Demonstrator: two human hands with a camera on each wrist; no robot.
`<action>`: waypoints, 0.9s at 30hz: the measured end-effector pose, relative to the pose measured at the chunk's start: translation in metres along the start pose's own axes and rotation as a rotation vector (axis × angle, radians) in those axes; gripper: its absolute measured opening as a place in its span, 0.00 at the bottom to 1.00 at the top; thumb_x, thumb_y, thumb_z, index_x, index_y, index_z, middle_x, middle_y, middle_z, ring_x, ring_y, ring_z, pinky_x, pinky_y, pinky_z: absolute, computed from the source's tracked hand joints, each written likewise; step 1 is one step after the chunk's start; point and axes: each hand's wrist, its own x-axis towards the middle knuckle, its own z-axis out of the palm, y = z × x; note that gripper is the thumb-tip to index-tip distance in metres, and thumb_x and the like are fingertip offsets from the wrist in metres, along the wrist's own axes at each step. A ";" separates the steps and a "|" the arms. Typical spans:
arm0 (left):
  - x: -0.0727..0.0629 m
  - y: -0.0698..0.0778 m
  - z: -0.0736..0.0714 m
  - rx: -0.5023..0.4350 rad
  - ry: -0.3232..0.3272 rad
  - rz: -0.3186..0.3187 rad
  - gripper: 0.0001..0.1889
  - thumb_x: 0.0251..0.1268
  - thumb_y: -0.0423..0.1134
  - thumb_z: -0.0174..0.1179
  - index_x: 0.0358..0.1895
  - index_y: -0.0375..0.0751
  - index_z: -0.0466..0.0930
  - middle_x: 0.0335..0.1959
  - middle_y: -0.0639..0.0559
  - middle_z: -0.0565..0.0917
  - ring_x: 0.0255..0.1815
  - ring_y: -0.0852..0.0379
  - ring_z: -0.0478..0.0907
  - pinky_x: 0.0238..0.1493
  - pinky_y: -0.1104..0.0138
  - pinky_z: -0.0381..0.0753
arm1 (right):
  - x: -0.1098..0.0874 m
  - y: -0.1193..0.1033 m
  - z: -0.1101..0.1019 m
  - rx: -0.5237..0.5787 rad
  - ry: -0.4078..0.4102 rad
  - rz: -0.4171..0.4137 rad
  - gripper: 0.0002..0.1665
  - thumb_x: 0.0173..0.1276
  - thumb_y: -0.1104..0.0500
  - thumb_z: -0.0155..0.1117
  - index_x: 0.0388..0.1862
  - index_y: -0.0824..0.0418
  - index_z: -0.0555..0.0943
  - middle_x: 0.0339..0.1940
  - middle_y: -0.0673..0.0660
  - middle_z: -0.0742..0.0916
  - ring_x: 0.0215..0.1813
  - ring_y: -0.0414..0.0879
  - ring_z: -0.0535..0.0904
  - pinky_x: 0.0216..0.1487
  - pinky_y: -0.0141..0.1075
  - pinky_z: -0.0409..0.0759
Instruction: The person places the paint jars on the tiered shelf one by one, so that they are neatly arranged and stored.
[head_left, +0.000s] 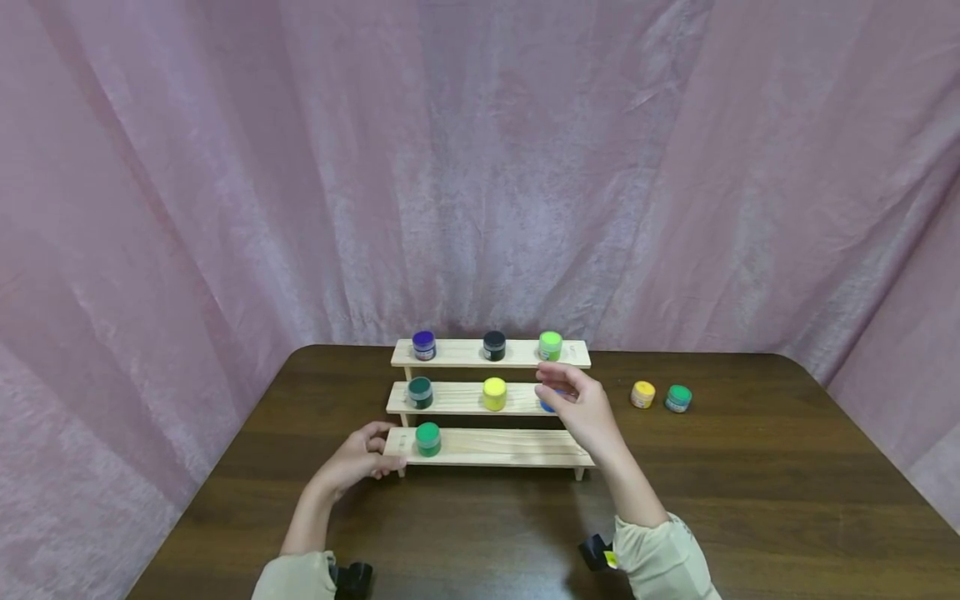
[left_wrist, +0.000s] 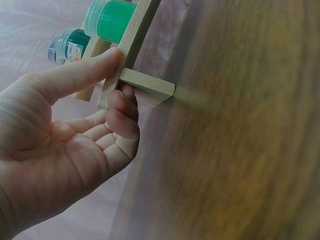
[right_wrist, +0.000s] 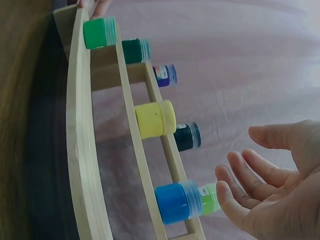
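Observation:
A three-step wooden display rack [head_left: 495,450] stands on the table with paint jars on its steps. My left hand [head_left: 351,463] pinches the left end of the bottom step, thumb on top and fingers curled beneath, as the left wrist view shows. Close to it sits a green jar [head_left: 428,440]. My right hand [head_left: 592,417] is in front of the rack's right side, fingers loosely bent and holding nothing. In the head view it partly hides a blue jar [right_wrist: 172,204] on the middle step. That step also bears a yellow jar [head_left: 494,394] and a dark green jar [head_left: 420,392].
On the top step are a purple jar [head_left: 423,345], a black jar [head_left: 493,345] and a light green jar [head_left: 550,345]. An orange-yellow jar [head_left: 642,394] and another green jar [head_left: 678,398] stand on the table [head_left: 750,475] right of the rack. A pink curtain [head_left: 480,167] hangs behind.

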 end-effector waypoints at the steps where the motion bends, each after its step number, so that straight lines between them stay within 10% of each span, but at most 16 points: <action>1: 0.000 0.000 0.000 0.004 0.000 0.004 0.38 0.57 0.33 0.67 0.68 0.25 0.58 0.34 0.48 0.82 0.30 0.57 0.72 0.32 0.67 0.73 | 0.000 0.000 -0.001 0.001 0.001 0.001 0.22 0.70 0.61 0.60 0.62 0.64 0.76 0.60 0.64 0.82 0.62 0.54 0.77 0.66 0.47 0.72; 27: -0.002 0.001 0.000 0.016 0.002 0.002 0.39 0.57 0.33 0.66 0.69 0.24 0.56 0.34 0.47 0.82 0.31 0.57 0.73 0.33 0.67 0.74 | 0.016 0.016 -0.025 -0.015 0.077 0.011 0.22 0.70 0.63 0.60 0.62 0.67 0.75 0.58 0.65 0.83 0.54 0.42 0.79 0.51 0.20 0.71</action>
